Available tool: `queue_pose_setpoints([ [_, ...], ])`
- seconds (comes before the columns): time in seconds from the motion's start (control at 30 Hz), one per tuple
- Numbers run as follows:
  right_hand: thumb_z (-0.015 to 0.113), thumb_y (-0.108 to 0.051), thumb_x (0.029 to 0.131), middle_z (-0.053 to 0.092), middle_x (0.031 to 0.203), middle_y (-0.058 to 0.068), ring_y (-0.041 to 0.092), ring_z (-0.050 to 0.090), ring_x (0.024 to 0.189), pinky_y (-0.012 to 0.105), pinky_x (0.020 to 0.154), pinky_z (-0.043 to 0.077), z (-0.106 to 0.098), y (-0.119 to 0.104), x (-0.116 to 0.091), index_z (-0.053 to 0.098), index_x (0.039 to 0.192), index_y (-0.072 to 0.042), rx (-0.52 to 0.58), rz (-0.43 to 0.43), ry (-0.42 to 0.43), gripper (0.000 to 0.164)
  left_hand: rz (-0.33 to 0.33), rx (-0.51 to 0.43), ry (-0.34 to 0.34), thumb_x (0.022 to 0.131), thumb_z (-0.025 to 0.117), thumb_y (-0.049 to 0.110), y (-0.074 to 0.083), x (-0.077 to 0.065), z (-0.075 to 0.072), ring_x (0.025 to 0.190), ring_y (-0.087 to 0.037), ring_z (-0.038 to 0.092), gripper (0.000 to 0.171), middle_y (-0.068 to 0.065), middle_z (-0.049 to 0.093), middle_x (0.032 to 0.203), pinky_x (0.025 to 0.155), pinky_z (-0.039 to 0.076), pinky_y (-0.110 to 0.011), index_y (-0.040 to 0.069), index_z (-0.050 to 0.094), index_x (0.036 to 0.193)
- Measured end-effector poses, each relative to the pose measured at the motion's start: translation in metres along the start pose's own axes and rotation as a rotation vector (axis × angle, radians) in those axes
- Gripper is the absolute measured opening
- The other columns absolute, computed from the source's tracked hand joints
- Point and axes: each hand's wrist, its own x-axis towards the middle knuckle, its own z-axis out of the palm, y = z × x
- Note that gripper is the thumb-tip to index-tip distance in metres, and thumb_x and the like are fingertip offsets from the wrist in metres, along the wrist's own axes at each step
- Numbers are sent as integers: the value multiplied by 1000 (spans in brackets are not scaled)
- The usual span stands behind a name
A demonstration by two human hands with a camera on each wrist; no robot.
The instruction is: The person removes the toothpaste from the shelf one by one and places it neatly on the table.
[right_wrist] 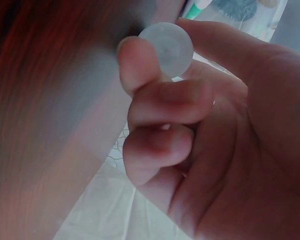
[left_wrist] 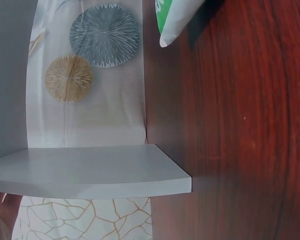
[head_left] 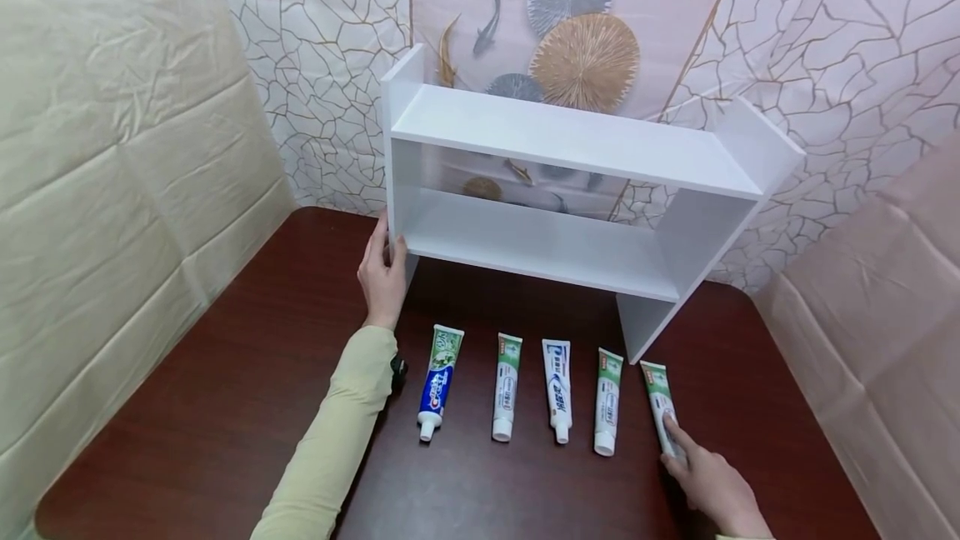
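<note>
My left hand (head_left: 383, 283) grips the left side panel of a white two-tier shelf (head_left: 540, 242), thumb on the front edge and fingers around the outer side. In the left wrist view the panel's foot (left_wrist: 95, 187) stands on the table. At the right, my right hand (head_left: 711, 482) holds a green-and-white toothpaste tube (head_left: 657, 390) near its cap end. The right wrist view has its round whitish cap (right_wrist: 170, 49) between thumb and curled fingers. To the left lie a blue-and-green Crest tube (head_left: 440, 377), a green-topped tube (head_left: 507, 386), a blue-and-white tube (head_left: 558, 386) and another green-topped tube (head_left: 608, 398).
Everything stands on a dark red-brown table (head_left: 202, 415) with rounded corners. Behind the shelf hangs a patterned cloth (head_left: 330, 48) with fish and round leaf shapes. Quilted cream covering (head_left: 112, 148) borders the left, and pale cloth (head_left: 885, 298) the right.
</note>
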Motion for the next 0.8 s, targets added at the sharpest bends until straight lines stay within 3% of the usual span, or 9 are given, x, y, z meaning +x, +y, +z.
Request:
queue_pose_setpoints([
  [0.57,50,-27,98,55,61,5,16,53,52,34,54,37,-4,0,0,25,153,-9,0,7,-14,63,23,18,16,101,52,28,0,-1,-2,116,-26,62,45,-8,59,135,87,52,-47,34,45,145],
  [0.73,50,-28,98,55,66,8,16,55,54,35,55,39,-7,0,1,24,153,-9,-3,20,-22,64,-22,-25,-2,100,53,29,1,-2,0,117,-25,61,45,-6,58,137,88,52,-48,33,47,144],
  [0.8,51,-31,98,62,78,18,20,59,63,38,58,42,-9,1,1,26,153,-8,-34,18,-13,64,-58,-59,-44,100,52,32,4,-2,0,120,-26,60,45,-5,56,139,91,51,-49,34,46,145],
])
